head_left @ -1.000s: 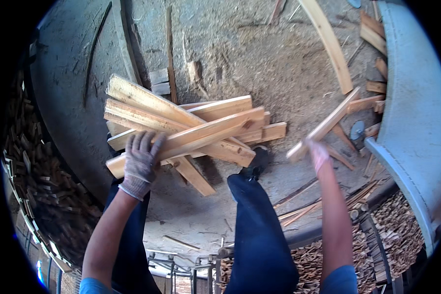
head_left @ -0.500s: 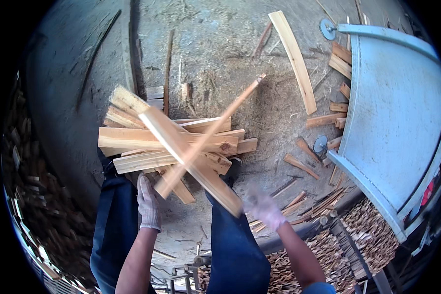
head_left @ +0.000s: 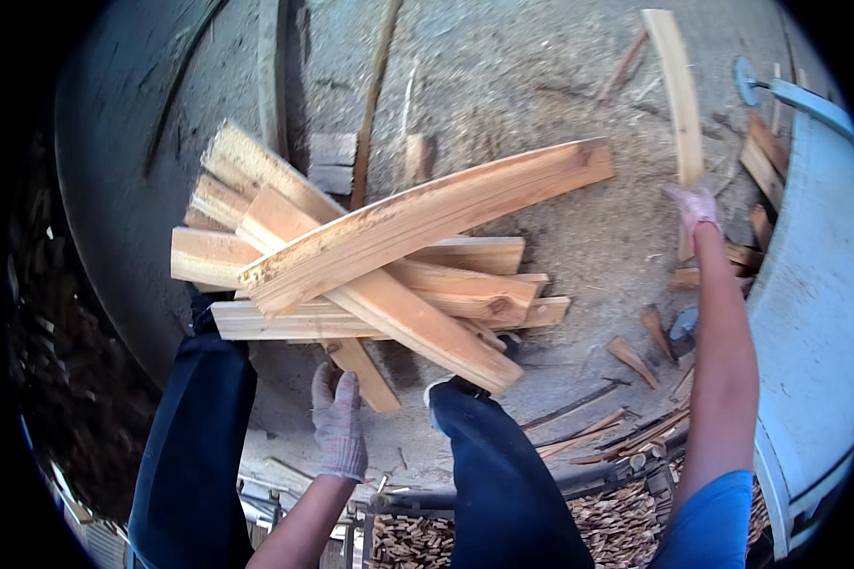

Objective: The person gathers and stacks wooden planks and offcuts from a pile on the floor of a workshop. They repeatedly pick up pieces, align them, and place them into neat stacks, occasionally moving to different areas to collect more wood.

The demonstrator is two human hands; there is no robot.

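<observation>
My right hand (head_left: 695, 205), in a light work glove, reaches far to the right and grips across a long pale wooden board (head_left: 676, 90) lying on the ground. Its palm side is hidden. My left hand (head_left: 338, 417), gloved too, hovers palm-up just nearer than a pile of boards, fingers loosely bent and apart, holding nothing. On top of that pile a long board (head_left: 436, 213) with a rough left end slants up to the right. It crosses another board (head_left: 399, 318) that slants down to the right. Several more boards (head_left: 256, 171) fan out beneath them.
A light-blue metal panel frame (head_left: 816, 284) with small wheels stands at the right, wood offcuts (head_left: 764, 171) beside it. Short wood pieces (head_left: 632, 360) and thin strips (head_left: 588, 431) lie at the lower right. Dark poles (head_left: 272, 76) lie at the far left. My legs flank the pile.
My right hand has moved far right and forward onto the lone board. The upper board, tilted on edge before, now lies flat across the pile. The view has shifted left.
</observation>
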